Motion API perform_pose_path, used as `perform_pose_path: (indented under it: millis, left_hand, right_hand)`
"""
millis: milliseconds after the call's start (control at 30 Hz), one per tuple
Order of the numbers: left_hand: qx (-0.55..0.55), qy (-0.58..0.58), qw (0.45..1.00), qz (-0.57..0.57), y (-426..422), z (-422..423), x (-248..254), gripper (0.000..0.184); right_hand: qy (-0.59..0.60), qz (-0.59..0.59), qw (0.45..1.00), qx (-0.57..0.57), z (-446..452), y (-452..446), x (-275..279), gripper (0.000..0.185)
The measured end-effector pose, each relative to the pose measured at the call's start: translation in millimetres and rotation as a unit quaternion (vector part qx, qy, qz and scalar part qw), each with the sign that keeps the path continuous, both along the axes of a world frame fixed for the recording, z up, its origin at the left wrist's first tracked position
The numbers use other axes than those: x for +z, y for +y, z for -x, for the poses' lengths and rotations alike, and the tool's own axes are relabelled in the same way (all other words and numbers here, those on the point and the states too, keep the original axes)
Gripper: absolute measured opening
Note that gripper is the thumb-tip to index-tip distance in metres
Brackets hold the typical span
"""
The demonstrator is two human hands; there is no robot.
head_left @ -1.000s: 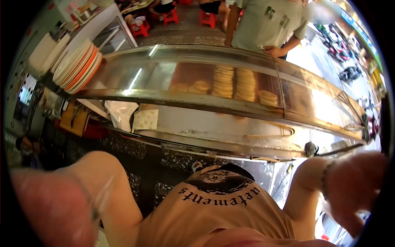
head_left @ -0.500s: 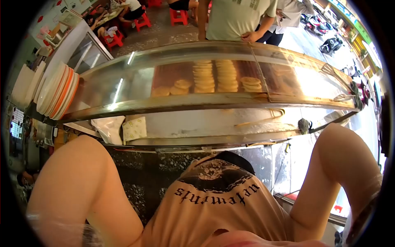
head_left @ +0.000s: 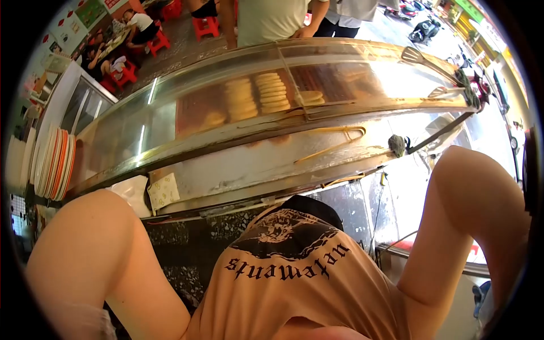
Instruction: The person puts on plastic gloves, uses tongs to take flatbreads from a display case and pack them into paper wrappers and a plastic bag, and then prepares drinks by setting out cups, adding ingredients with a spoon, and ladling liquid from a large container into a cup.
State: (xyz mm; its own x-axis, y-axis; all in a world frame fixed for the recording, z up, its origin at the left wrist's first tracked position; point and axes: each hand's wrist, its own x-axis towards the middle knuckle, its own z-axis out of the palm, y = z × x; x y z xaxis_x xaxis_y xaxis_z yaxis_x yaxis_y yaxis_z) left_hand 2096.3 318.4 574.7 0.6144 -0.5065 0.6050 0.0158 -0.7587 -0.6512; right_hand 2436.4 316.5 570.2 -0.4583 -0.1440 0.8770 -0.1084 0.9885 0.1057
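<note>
Neither of my hands shows; both arms are bent with the elbows raised. My left arm (head_left: 85, 243) fills the lower left, with something translucent, like thin plastic, at the bottom edge. On the right, my right arm (head_left: 447, 226) bends toward the frame's edge, and its hand lies out of view. Between them is my brown printed shirt (head_left: 294, 306). In front stands a glass-topped display case (head_left: 158, 113) with stacks of round flat cakes (head_left: 273, 92) behind the glass. A pair of tongs (head_left: 334, 141) lies on the metal counter (head_left: 232, 170) before it.
Stacked plates (head_left: 54, 164) stand at the left end, near a white bag (head_left: 131, 192) and a patterned paper packet (head_left: 164, 191). A slotted spatula (head_left: 425, 59) rests on the case's right end. People stand beyond it, one in a pale green shirt (head_left: 263, 22). Red stools (head_left: 205, 27) are behind.
My view has turned to the right and tilted, so the case slants and its contents sit further left. Both arms stay raised and bent.
</note>
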Motion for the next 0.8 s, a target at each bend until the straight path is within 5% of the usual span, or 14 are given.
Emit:
perform_pose_path:
  millis: [800]
  left_hand:
    - [0.031,-0.036,0.999,-0.002,-4.7,-23.6,0.5,0.053]
  right_hand:
    - [0.043,-0.012,0.999,-0.011,-43.3,-3.8,-6.4,0.053]
